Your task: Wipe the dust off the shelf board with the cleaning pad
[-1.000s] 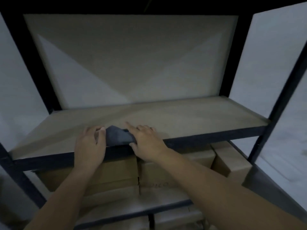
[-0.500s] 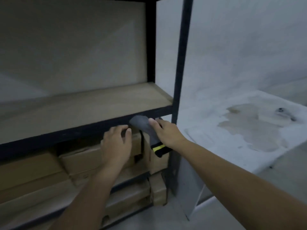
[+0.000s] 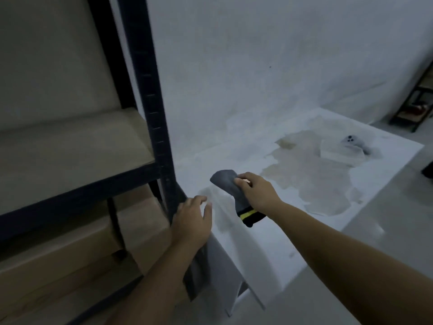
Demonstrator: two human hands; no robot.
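My right hand (image 3: 256, 193) is shut on the grey cleaning pad (image 3: 228, 184), a sock-like cloth with a black and yellow cuff that hangs below my palm. It is held in the air over the white table (image 3: 269, 242), to the right of the shelf. My left hand (image 3: 193, 219) hovers empty with its fingers apart beside the shelf's dark front post (image 3: 154, 113). The tan shelf board (image 3: 70, 156) lies at the left, away from both hands.
Cardboard boxes (image 3: 70, 249) fill the level under the board. The white table carries a brownish stain (image 3: 311, 174), a pale cloth (image 3: 339, 151) and a small grey device (image 3: 352, 140). A white wall stands behind. Another dark rack (image 3: 417, 102) is at the far right.
Both hands left the shelf board's front edge and moved right, off the shelf. My right hand carried the pad over the white table, and the view swung right with them.
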